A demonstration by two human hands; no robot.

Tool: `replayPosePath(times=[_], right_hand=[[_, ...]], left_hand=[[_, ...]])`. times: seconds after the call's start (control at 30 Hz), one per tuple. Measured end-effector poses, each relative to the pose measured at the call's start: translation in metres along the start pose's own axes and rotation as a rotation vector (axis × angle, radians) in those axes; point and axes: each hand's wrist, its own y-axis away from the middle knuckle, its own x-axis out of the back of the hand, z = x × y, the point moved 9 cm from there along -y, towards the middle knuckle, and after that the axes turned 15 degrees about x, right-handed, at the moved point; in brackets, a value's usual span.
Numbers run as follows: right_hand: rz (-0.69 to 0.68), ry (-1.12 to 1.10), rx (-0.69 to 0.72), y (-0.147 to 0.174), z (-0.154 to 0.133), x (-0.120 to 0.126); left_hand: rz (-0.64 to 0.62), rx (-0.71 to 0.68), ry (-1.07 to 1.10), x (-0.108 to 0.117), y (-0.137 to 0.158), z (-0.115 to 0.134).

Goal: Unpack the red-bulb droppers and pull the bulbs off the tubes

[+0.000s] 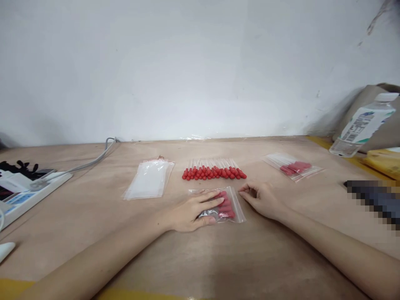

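Bag [231,206], left part mostly hidden under left grip [193,210], spread wide across it, right grip [264,200] narrow beside its right edge, cannot tell whether pinching it

This is a work table [187,254] right against a plain white wall [187,62] (it has a brown mark [377,17] up high). The flat clear bags [149,179] and the row of red-tipped sticks [214,171] make it look like a little packing spot. A power strip [34,200] and a plastic bottle [364,125] sit at the sides. I can't tell if it's a home or a workshop.
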Motion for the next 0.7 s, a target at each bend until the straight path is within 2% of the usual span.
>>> replayPosePath(times=[0.2,0.33,0.53,0.7], right_hand=[[-0.083,-0.077,0.069,0.003,-0.021,-0.008],[-0.093,-0.059,0.191,0.004,-0.037,-0.007],[-0.031,-0.002,0.370,0.003,-0.047,0.000],[0.051,0.055,0.420,0.004,-0.052,0.004]], left_hand=[[0.046,0.120,0.009,0.008,-0.001,-0.007],[0.131,0.051,0.038,0.010,-0.015,0.008],[0.216,0.046,0.102,0.004,-0.030,0.009],[0.212,0.060,0.153,-0.001,-0.031,0.004]])
